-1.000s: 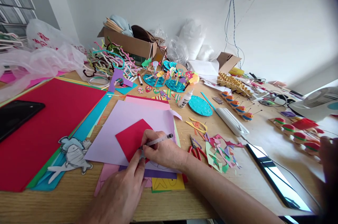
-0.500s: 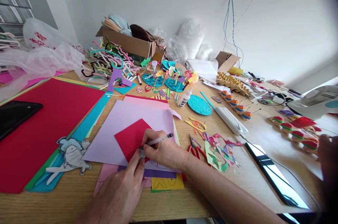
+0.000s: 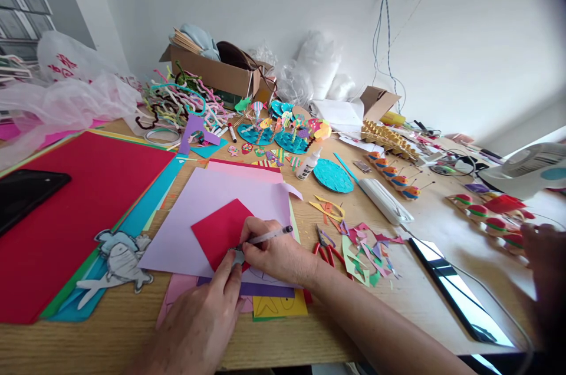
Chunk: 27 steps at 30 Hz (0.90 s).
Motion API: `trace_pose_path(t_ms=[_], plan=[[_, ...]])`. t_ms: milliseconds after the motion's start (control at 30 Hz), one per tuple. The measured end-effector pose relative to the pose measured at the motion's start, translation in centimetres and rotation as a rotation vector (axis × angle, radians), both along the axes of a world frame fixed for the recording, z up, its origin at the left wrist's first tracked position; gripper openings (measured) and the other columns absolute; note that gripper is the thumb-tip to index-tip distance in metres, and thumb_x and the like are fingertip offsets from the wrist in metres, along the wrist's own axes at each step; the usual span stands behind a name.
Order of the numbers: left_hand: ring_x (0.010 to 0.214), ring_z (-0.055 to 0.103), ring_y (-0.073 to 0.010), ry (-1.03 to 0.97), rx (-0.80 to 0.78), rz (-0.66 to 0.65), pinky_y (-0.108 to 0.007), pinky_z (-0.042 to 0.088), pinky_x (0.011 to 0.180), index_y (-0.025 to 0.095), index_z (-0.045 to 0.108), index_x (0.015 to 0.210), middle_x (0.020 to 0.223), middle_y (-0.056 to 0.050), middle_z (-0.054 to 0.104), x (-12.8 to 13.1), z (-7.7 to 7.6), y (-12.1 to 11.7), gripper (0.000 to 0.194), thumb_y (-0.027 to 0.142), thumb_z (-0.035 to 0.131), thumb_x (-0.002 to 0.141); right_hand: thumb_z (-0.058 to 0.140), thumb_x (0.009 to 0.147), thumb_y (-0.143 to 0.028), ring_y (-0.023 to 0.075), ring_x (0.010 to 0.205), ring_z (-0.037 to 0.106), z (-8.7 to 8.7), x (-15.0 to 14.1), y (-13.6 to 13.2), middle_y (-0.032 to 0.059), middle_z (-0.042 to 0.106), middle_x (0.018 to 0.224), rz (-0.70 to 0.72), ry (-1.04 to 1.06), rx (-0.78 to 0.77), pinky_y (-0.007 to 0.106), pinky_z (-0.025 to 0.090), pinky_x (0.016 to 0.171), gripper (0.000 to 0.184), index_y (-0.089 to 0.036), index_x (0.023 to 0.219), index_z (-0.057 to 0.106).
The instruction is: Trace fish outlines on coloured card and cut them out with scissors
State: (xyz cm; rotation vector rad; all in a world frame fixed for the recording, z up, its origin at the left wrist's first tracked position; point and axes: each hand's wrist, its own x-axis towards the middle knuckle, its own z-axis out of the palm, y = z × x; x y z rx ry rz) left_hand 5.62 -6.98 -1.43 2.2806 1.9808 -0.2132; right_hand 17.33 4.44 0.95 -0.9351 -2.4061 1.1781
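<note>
My right hand [image 3: 276, 251] grips a pen [image 3: 267, 236] with a clear barrel and dark cap end, its tip down at a small grey-blue paper cutout [image 3: 239, 256]. The fingertips of my left hand [image 3: 210, 304] press that cutout onto a red paper square [image 3: 221, 230]; fingers hide much of its outline. Beneath the square lies a large lilac sheet [image 3: 186, 210], partly marked with a drawn line near my right wrist. Yellow paper [image 3: 283, 306] with drawn shapes sticks out below. Left of my hands are grey-white fish cutouts [image 3: 124, 263].
Red-handled pliers [image 3: 326, 250] and paper scraps [image 3: 367, 251] lie right of my arm. A glue bottle [image 3: 308, 164] stands behind, beside a blue disc [image 3: 333, 176]. Red card [image 3: 84, 210] bears a black phone [image 3: 30, 195]. Another person's hand [image 3: 543, 257] shows at the right edge.
My right hand and the pen have shifted very slightly to the right along the cutout. My left hand stays pressed in place.
</note>
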Motion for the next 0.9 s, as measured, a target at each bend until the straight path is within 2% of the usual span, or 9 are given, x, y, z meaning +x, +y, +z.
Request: trace_pose_path(t_ms=[267, 500, 700, 900], plan=[[0.06, 0.071, -0.0202, 0.018, 0.141, -0.005, -0.032, 0.061, 0.052, 0.016, 0.058, 0.125, 0.139, -0.012, 0.046, -0.03, -1.11, -0.26, 0.04, 0.023, 0.059, 0.085, 0.05, 0.066, -0.002, 0.0068, 0.048, 0.041, -0.09, 0.23, -0.09, -0.0073, 0.047, 0.054, 0.006, 0.021, 0.005, 0.016, 0.031, 0.045, 0.016, -0.018, 0.067, 0.049], [0.063, 0.071, -0.0194, 0.022, 0.153, -0.05, -0.028, 0.059, 0.051, 0.016, 0.058, 0.124, 0.138, -0.013, 0.049, -0.36, -1.05, -0.37, 0.038, 0.017, 0.053, 0.087, 0.05, 0.068, -0.003, 0.0075, 0.05, 0.042, -0.27, 0.16, -0.06, -0.0067, 0.049, 0.056, -0.059, 0.081, -0.082, 0.017, 0.032, 0.046, 0.015, -0.018, 0.069, 0.049], [0.061, 0.07, -0.0186, 0.054, 0.186, -0.004, -0.028, 0.059, 0.055, 0.018, 0.061, 0.122, 0.131, -0.013, 0.056, 0.1, -0.21, -0.54, 0.038, 0.011, 0.053, 0.085, 0.05, 0.069, -0.002, 0.007, 0.049, 0.041, -0.13, -0.13, -0.25, -0.0075, 0.047, 0.055, -0.04, 0.066, -0.091, 0.016, 0.032, 0.044, 0.016, -0.018, 0.07, 0.05], [0.06, 0.07, -0.0201, -0.009, 0.168, -0.032, -0.031, 0.06, 0.053, 0.016, 0.057, 0.126, 0.136, -0.015, 0.051, -0.29, -1.15, -0.52, 0.04, 0.014, 0.053, 0.086, 0.051, 0.07, -0.003, 0.0071, 0.05, 0.043, -0.13, -0.14, -0.36, -0.0067, 0.049, 0.057, -0.022, 0.043, -0.068, 0.015, 0.032, 0.045, 0.015, -0.018, 0.071, 0.051]])
